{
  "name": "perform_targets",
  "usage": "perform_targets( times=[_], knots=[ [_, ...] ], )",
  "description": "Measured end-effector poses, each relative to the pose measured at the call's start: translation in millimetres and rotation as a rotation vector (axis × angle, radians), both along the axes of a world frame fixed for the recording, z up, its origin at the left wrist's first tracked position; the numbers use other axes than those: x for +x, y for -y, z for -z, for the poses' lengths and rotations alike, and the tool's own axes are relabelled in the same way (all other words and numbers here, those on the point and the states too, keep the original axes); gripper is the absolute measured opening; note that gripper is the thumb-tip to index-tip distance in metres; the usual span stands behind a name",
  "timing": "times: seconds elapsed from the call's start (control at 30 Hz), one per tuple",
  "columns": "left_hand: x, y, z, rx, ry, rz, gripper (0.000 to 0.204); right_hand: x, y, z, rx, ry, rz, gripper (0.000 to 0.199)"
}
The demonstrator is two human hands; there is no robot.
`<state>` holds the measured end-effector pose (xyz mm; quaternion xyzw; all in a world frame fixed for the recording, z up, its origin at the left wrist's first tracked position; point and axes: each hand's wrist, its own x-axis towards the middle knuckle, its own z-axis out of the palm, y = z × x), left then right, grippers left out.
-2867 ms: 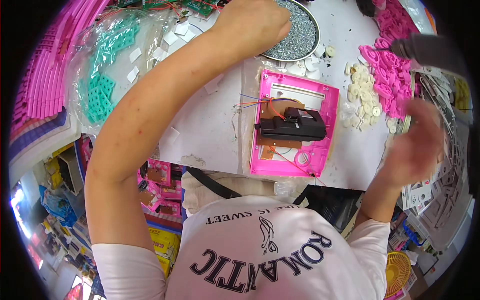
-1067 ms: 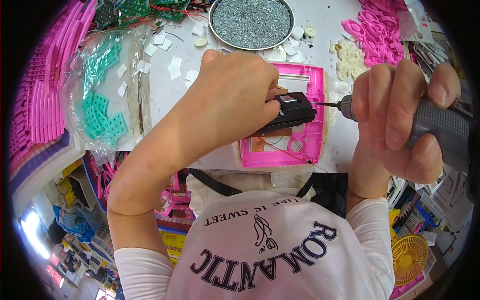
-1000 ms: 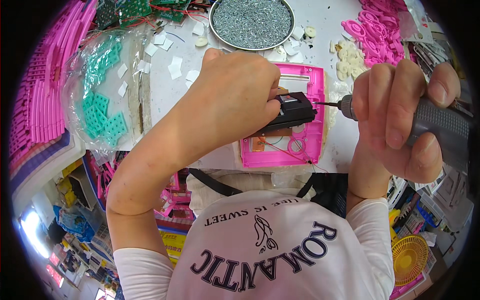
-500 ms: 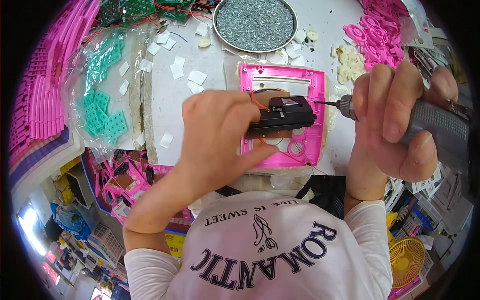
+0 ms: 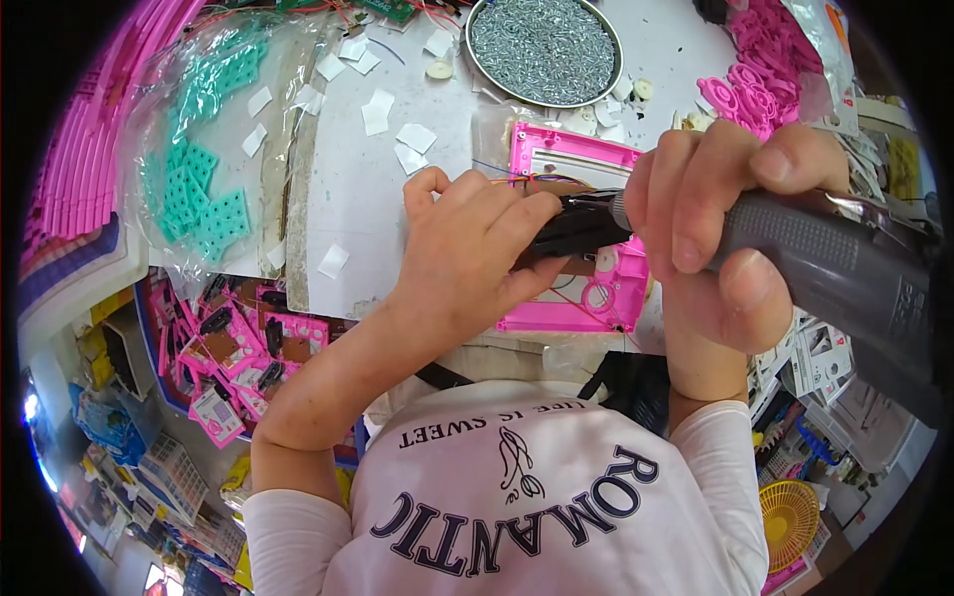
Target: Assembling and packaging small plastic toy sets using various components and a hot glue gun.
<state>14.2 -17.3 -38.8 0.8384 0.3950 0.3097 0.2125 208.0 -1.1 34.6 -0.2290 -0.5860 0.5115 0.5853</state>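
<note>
My left hand grips a black plastic box-shaped part, thumb below it and fingers on top. The part is held above a pink plastic casing, whose thin coloured wires show behind it. In my right hand is a grey electric screwdriver, the fingers closed around its body. Its ribbed nose is right at the right end of the black part. The bit's tip is hidden, so I cannot tell whether it sits in a screw.
A round metal dish of screws stands at the far side. Pink parts are heaped at far right. On the left are a plastic bag with green pieces, stacked pink panels and a bin of pink assemblies. White paper squares are scattered about.
The screwdriver has come left, from a gap with its bit showing to close against the black part. My left hand still holds that part, now turned slightly. The whole view has shifted a little.
</note>
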Motion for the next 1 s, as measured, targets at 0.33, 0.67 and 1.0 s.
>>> perform_targets(
  times=[0.33,0.67,1.0],
  knots=[
    [-1.6,2.1,9.0,0.067,0.088,0.015,0.048,-9.1,-2.2,-4.0,-0.008,0.162,-0.019,0.034],
    [-4.0,-1.9,10.3,0.079,0.101,0.004,0.042,-1.4,-7.0,-1.5,-0.062,0.134,-0.053,0.072],
    [0.6,-7.1,18.5,-0.090,0.340,-0.095,0.058,49.6,10.8,29.8,0.295,1.074,0.101,0.039]
  ],
)
